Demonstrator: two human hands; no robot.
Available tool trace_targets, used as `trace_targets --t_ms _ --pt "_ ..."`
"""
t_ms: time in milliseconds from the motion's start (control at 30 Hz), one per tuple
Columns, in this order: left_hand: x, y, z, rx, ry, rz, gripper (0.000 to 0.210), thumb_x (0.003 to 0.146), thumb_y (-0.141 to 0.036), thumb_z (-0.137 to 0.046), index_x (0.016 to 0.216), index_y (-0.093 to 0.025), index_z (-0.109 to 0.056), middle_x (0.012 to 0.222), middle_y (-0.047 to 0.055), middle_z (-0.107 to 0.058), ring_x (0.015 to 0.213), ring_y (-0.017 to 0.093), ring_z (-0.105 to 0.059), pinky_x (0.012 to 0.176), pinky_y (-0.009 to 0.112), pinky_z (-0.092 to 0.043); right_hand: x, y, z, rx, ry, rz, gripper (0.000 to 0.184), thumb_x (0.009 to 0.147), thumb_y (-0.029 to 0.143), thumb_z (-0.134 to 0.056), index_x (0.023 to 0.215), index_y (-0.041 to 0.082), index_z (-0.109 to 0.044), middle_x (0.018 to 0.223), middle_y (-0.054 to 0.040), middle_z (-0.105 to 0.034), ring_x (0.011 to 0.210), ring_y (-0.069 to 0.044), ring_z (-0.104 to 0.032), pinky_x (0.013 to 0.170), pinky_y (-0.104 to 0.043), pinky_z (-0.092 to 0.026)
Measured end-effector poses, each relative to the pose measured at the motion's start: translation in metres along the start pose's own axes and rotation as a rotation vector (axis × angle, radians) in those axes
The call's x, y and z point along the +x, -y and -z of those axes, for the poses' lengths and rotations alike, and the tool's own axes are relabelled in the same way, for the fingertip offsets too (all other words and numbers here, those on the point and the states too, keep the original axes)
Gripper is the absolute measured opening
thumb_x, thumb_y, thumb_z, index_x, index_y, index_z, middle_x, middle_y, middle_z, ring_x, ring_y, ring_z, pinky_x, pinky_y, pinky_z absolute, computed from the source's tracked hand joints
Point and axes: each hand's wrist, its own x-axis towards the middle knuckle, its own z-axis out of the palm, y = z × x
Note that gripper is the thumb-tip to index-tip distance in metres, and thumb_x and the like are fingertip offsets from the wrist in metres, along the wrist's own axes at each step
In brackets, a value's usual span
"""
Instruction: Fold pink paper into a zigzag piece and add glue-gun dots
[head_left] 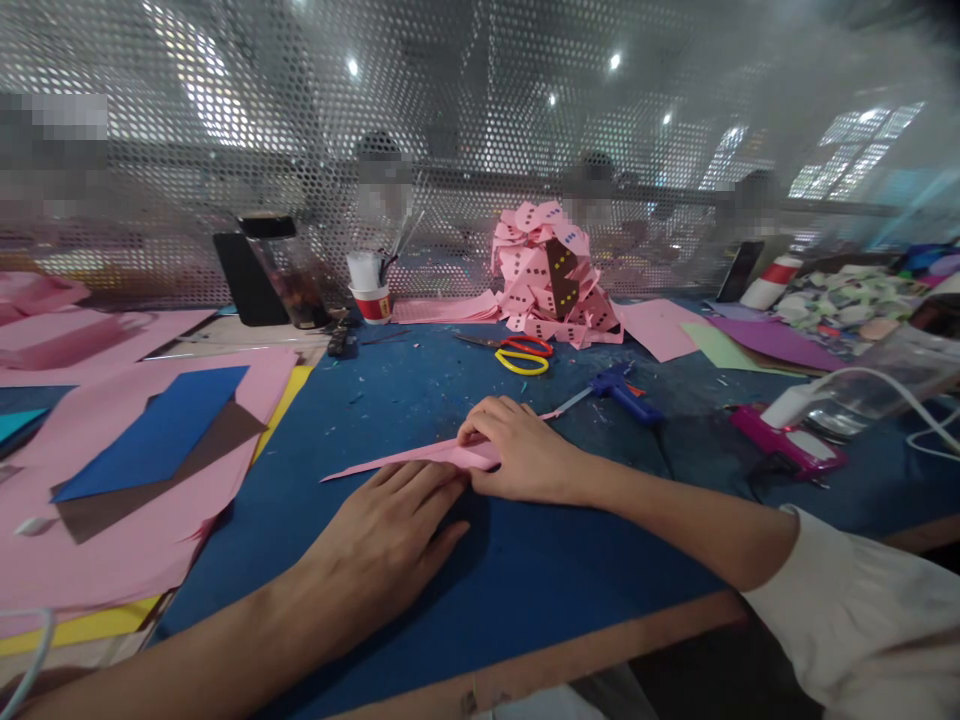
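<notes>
A long, narrow folded pink paper strip lies across the blue mat and tapers to a point at its left end. My left hand rests on its near edge, fingers extended and pressing down, thumb held apart. My right hand is closed around the strip's middle, thumb and fingers pinching it; part of the paper is hidden beneath. Beyond the right hand, a blue glue gun lies with its nozzle toward a thin pink paper end. Red-and-yellow-handled scissors lie behind.
Pink sheets with a blue sheet on them cover the left side. Behind stand a jar, a paper cup and a pink paper construction. To the right are a magenta power strip and a white cable.
</notes>
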Motion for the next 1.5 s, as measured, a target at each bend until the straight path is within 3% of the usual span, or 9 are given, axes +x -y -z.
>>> trace_targets --t_ms 533,733,967,1133,1500 --pt "0.000 0.003 -0.001 -0.034 0.040 0.027 0.029 0.095 -0.027 -0.053 0.119 -0.015 -0.062 0.114 0.010 -0.068 0.105 0.026 -0.063 0.092 0.044 -0.051 0.002 -0.007 0.021 0.088 0.195 0.042 0.037 0.078 0.017 -0.060 0.114 0.022 -0.059 0.122 -0.0078 -0.055 0.114 -0.025 -0.049 0.098 -0.043 -0.039" --pt "-0.001 0.005 0.000 -0.066 0.071 0.028 0.029 0.095 -0.027 -0.052 0.120 -0.018 -0.061 0.116 0.010 -0.067 0.107 0.025 -0.061 0.094 0.042 -0.049 0.002 -0.015 0.033 0.172 0.285 0.097 0.049 0.073 0.007 -0.057 0.119 0.022 -0.058 0.124 -0.0080 -0.055 0.118 -0.023 -0.050 0.103 -0.042 -0.038" --pt "0.007 0.007 0.003 -0.136 0.157 0.070 0.031 0.095 -0.027 -0.052 0.125 -0.022 -0.058 0.121 0.008 -0.063 0.107 0.024 -0.057 0.093 0.043 -0.049 0.006 -0.023 0.031 0.198 0.314 0.103 0.042 0.078 0.008 -0.056 0.117 0.023 -0.061 0.128 -0.0059 -0.055 0.121 -0.021 -0.049 0.106 -0.041 -0.035" --pt "0.008 0.009 0.002 -0.123 0.176 0.047 0.028 0.095 -0.028 -0.052 0.121 -0.022 -0.061 0.120 0.009 -0.061 0.104 0.024 -0.055 0.091 0.043 -0.049 0.004 -0.012 0.026 0.138 0.222 0.054 0.028 0.085 0.026 -0.062 0.113 0.023 -0.061 0.122 -0.0071 -0.057 0.117 -0.024 -0.050 0.102 -0.043 -0.038" --pt "0.016 0.016 0.004 -0.135 0.175 -0.003 0.026 0.096 -0.031 -0.051 0.120 -0.023 -0.059 0.120 0.008 -0.061 0.106 0.024 -0.056 0.090 0.040 -0.047 0.002 -0.009 0.021 0.074 0.196 0.047 0.030 0.084 0.026 -0.062 0.115 0.024 -0.060 0.122 -0.0069 -0.055 0.114 -0.025 -0.050 0.098 -0.044 -0.039"
